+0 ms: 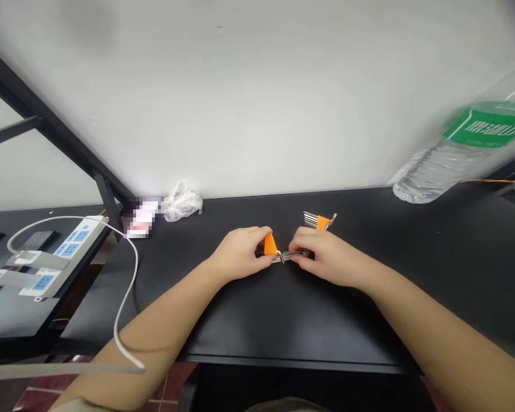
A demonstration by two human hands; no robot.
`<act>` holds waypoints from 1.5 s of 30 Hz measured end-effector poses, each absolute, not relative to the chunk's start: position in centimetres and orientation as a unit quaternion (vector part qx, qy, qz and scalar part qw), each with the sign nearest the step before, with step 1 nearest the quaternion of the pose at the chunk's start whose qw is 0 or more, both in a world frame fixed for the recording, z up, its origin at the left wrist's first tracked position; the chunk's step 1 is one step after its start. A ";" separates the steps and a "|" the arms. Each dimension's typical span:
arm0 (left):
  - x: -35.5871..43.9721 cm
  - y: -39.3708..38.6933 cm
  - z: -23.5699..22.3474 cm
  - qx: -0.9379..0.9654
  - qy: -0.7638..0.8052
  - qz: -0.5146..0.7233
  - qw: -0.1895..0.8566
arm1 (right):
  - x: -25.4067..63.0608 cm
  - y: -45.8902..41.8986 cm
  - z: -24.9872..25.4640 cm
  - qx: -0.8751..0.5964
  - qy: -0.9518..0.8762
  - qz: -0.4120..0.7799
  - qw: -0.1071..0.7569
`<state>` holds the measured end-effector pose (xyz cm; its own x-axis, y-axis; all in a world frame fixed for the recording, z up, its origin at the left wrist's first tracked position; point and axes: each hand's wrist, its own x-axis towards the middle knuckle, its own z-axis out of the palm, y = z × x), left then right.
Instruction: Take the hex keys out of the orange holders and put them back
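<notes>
Holding orange-cased hex keys

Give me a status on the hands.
Left hand gripping orange-handled folding hex key set; right hand pinching its metal keys. Second orange set lying beyond right hand.

Objects around the work area on the black table.
Water bottle beyond the right hand; plastic bag beyond the left hand; power strip and white cable to its left.

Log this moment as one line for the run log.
left hand: holds orange hex key holder | right hand: pinches steel keys | nearby: second orange hex key set on black tabletop
</notes>
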<state>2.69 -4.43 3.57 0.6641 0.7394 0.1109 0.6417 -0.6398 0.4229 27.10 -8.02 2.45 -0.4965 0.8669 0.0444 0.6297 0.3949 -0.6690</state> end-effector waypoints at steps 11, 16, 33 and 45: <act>2.7 -4.3 3.6 0.891 0.401 0.123 0.173 | 26.8 -8.5 2.3 -0.461 -0.871 0.149 0.078; 2.7 -4.2 3.4 0.895 0.394 0.117 0.176 | 26.6 -8.8 2.7 -0.476 -0.870 0.123 0.044; 2.4 -4.1 3.2 0.900 0.370 0.138 0.187 | 28.4 -7.7 2.7 -0.446 -0.850 0.194 0.201; 2.6 -4.1 2.9 0.914 0.325 0.186 0.157 | 25.7 -8.7 2.7 -0.398 -0.808 0.306 0.308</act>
<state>2.57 -4.09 2.87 0.7192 0.6527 0.2384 0.5357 -0.7393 0.4079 25.69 -8.66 2.70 -0.4944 0.8311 0.2545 0.4546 0.4968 -0.7393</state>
